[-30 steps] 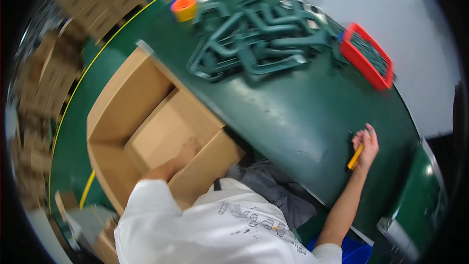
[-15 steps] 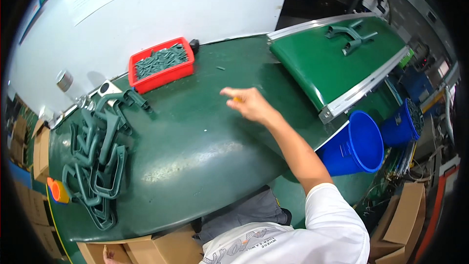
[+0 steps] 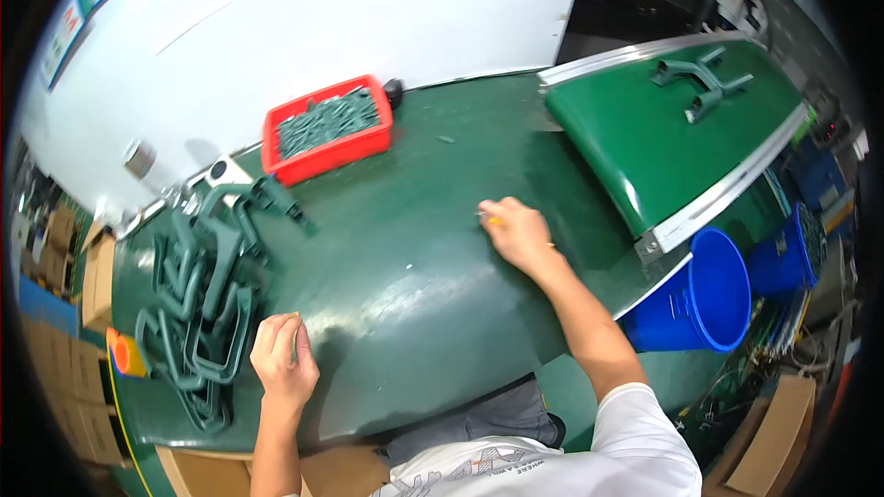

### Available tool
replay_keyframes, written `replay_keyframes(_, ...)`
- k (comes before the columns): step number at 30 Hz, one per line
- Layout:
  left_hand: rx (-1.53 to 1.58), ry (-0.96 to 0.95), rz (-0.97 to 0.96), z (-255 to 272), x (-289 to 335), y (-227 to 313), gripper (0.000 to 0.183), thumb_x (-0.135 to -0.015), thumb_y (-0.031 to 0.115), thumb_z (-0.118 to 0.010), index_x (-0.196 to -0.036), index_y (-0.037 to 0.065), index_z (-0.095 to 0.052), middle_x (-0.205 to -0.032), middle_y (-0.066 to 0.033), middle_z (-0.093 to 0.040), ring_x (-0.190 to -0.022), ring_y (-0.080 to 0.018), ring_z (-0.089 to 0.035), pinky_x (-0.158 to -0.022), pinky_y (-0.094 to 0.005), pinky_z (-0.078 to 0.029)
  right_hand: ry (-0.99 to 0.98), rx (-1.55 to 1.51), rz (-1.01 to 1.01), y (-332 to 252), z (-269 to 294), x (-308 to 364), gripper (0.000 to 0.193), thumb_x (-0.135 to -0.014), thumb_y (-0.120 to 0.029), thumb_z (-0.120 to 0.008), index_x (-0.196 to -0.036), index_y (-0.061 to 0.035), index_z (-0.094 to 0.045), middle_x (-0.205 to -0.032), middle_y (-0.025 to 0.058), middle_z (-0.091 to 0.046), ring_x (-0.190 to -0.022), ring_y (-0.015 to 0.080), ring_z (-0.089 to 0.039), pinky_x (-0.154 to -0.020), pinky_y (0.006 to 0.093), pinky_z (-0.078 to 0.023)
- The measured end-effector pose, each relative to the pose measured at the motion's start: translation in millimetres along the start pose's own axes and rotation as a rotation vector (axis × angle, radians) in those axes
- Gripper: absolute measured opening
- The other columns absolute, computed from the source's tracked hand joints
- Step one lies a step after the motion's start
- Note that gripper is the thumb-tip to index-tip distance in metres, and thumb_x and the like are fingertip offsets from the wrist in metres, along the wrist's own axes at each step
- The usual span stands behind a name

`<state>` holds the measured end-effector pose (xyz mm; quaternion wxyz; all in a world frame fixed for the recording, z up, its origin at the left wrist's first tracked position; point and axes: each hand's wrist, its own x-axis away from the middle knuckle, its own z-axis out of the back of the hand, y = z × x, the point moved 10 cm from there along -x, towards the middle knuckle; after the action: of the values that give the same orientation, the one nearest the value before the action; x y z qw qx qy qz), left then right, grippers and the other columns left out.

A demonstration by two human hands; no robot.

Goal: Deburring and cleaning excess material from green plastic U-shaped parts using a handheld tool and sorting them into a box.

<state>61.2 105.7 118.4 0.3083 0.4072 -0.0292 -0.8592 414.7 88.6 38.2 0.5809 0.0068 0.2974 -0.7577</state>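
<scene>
My right hand [image 3: 517, 235] is closed above the middle of the green table [image 3: 396, 221]. A small tool with a yellow handle [image 3: 495, 220] shows between its fingers; its exact kind is mostly hidden. My left hand [image 3: 284, 359] hovers over the table's near left part, fingers curled together, and whether they hold anything cannot be seen. Just left of it lies a heap of dark green, bent plastic frame parts [image 3: 198, 299]. A red bin [image 3: 331, 153] full of small dark green pieces stands at the back, with one loose small piece [image 3: 446, 139] to its right.
A green conveyor belt [image 3: 663, 156] at the far right carries a forked green plastic part [image 3: 703, 83]. Beside the table's right edge stand two blue buckets, the nearer one [image 3: 718, 290] open. An orange-yellow container [image 3: 127, 352] sits left of the heap. Cardboard [image 3: 198, 472] lies below the near edge.
My left hand has risen from the cardboard box below the table to above the tabletop. My right hand has drawn back toward me, its fingers now more curled. The view has shifted slightly.
</scene>
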Motion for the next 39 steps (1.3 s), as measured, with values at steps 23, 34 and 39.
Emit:
replay_keyframes(23, 0.492, 0.282, 0.056, -72, -6, -19, 0.011, -0.069, -0.006, -0.066, -0.079, -0.003, -0.063, -0.07, -0.0129, -0.062, -0.062, -0.0258, -0.061, -0.056, -0.0331, -0.049, 0.052, -0.123, 0.375, -231, -110, -88, 0.033, -0.076, -0.021, -0.065, -0.104, -0.0059, -0.057, -0.084, 0.0167, -0.065, -0.074, 0.0332, -0.064, -0.065, 0.042, -0.051)
replay_keyframes(34, 0.782, 0.691, 0.447, -29, 10, -86, 0.014, -0.088, 0.006, -0.051, -0.093, -0.003, -0.061, -0.081, -0.0077, -0.061, -0.069, -0.0132, -0.056, -0.059, -0.0243, -0.044, -0.064, -0.184, 0.241, -136, 19, -55, 0.042, -0.068, -0.01, -0.076, -0.107, -0.0047, -0.059, -0.068, 0.0082, -0.05, -0.058, 0.0224, -0.049, -0.057, 0.0311, -0.044)
replay_keyframes(39, 0.858, 0.079, 0.688, -105, -6, -116, 0.038, -0.093, 0.033, -0.053, -0.11, 0.0, -0.06, -0.098, -0.0074, -0.065, -0.084, -0.0118, -0.058, -0.068, -0.0238, -0.045, -0.366, -0.424, 0.403, -160, 9, -31, 0.043, -0.065, -0.006, -0.076, -0.105, -0.0054, -0.06, -0.068, 0.0068, -0.047, -0.061, 0.0198, -0.046, -0.059, 0.0304, -0.043)
